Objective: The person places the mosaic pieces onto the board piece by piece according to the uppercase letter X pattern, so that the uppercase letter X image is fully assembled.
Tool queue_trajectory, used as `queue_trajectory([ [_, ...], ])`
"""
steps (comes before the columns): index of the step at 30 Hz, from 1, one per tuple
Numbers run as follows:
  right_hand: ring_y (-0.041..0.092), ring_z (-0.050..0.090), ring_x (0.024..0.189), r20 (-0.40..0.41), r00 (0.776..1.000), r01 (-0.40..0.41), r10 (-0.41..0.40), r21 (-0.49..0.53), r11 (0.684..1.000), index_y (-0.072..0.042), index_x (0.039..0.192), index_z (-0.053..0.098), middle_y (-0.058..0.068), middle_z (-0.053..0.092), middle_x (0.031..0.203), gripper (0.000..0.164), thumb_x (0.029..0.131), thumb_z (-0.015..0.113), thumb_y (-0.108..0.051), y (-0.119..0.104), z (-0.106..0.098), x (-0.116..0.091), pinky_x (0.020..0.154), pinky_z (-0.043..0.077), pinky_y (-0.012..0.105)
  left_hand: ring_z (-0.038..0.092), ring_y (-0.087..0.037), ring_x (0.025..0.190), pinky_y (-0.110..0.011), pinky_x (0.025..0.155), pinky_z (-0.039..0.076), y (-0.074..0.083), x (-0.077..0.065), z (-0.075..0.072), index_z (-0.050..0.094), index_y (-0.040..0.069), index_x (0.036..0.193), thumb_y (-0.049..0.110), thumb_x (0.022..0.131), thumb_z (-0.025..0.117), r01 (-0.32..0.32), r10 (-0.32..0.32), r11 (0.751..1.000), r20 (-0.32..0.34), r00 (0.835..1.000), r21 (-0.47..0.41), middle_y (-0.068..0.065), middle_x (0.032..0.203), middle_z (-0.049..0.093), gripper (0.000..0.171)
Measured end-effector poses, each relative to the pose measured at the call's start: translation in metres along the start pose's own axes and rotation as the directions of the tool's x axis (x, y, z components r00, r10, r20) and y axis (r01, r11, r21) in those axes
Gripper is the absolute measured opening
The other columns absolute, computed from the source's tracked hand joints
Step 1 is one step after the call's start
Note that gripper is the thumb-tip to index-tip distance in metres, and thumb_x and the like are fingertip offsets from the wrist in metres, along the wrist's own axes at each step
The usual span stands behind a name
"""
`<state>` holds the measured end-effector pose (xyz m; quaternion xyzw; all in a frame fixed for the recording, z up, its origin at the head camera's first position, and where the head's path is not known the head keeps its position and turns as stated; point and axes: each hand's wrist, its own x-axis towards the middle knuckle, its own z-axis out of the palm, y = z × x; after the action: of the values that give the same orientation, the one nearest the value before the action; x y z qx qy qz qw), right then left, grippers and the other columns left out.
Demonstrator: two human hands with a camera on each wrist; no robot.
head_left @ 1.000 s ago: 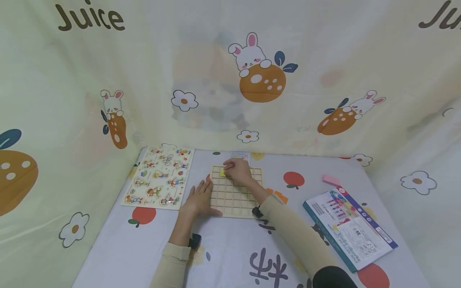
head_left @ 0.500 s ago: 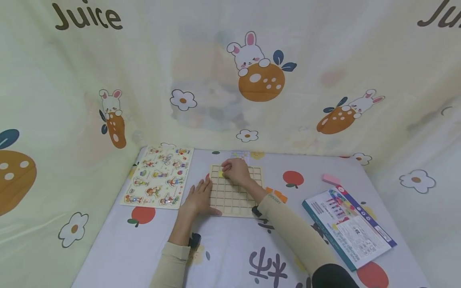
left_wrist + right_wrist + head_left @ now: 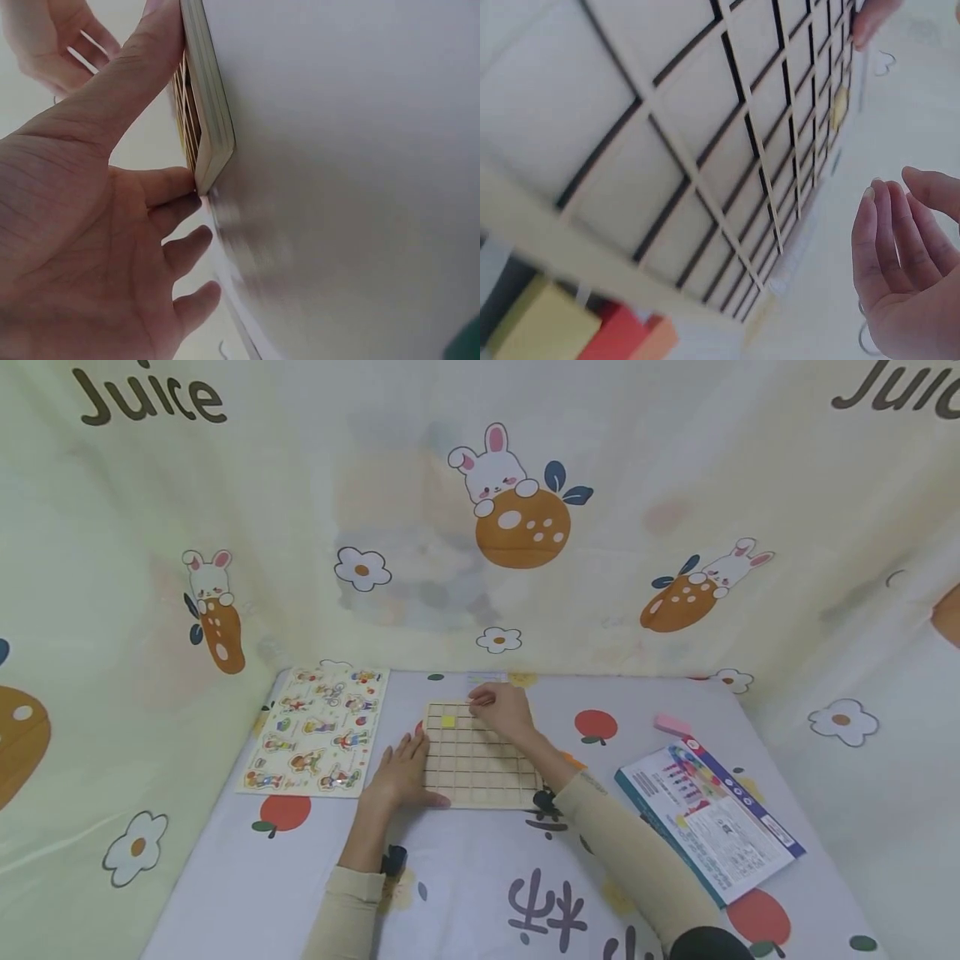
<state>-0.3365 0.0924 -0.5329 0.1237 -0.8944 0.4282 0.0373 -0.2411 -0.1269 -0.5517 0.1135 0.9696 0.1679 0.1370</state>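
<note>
Touching one gridded board [image 3: 480, 777], the left hand [image 3: 401, 772] lay extended, gripping nothing; the right hand [image 3: 504, 708], loosely bent and empty, hung near the board's far edge. One yellow tile [image 3: 448, 722] occupied one cell near the far-left corner.

two hands: the left hand [image 3: 401, 772] at 9 o'clock of the grid [image 3: 480, 777], the right hand [image 3: 502, 708] at 12. one grid, with one yellow tile [image 3: 447, 722] toward its 10 o'clock. around it, one picture board [image 3: 318, 740] at 9, one box [image 3: 708, 818] between 3 and 4, one pink block [image 3: 671, 724] at 3. blurred at 7 to 8 o'clock in the right wrist view: one yellow block [image 3: 544, 322], one red block [image 3: 613, 336]; any third is unclear. three rabbits [image 3: 495, 477] on the curtain [image 3: 600, 410].
</note>
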Motion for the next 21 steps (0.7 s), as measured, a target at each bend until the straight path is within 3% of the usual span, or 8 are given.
queue_trajectory([
  [12,0.018,0.076,0.085,-0.085,0.995,-0.045,0.044,-0.009,0.999,-0.013,0.105,0.08,0.0,0.079,0.092,0.013,0.092,0.08,-0.017,0.007,-0.04,-0.033,0.078,0.062,0.041,0.012,-0.04,0.159,-0.061,0.128,0.01,-0.003,-0.003,-0.001,0.023,-0.002,0.164,0.055,0.074,0.091,0.002,-0.002,1.0,-0.007,1.0,-0.018,-0.018,0.173,0.017,0.126],
  [17,0.019,0.075,0.087,-0.122,0.986,-0.121,0.114,-0.055,0.991,-0.013,0.105,0.08,0.0,0.078,0.091,0.015,0.09,0.081,-0.015,0.016,-0.053,-0.054,0.081,0.061,0.042,0.011,-0.041,0.159,-0.061,0.127,0.01,0.0,-0.002,0.0,0.022,-0.003,0.163,0.053,0.075,0.09,-0.009,0.009,1.0,-0.002,1.0,-0.019,-0.019,0.173,0.016,0.125],
  [21,0.021,0.074,0.091,-0.107,0.981,-0.173,0.162,-0.105,0.979,-0.011,0.11,0.079,0.002,0.078,0.096,0.021,0.091,0.081,-0.016,0.023,-0.062,-0.074,0.083,0.061,0.041,0.012,-0.041,0.159,-0.061,0.127,0.011,0.004,-0.005,-0.004,0.023,-0.003,0.163,0.053,0.075,0.09,-0.002,0.002,1.0,0.01,1.0,-0.016,-0.018,0.173,0.016,0.125],
])
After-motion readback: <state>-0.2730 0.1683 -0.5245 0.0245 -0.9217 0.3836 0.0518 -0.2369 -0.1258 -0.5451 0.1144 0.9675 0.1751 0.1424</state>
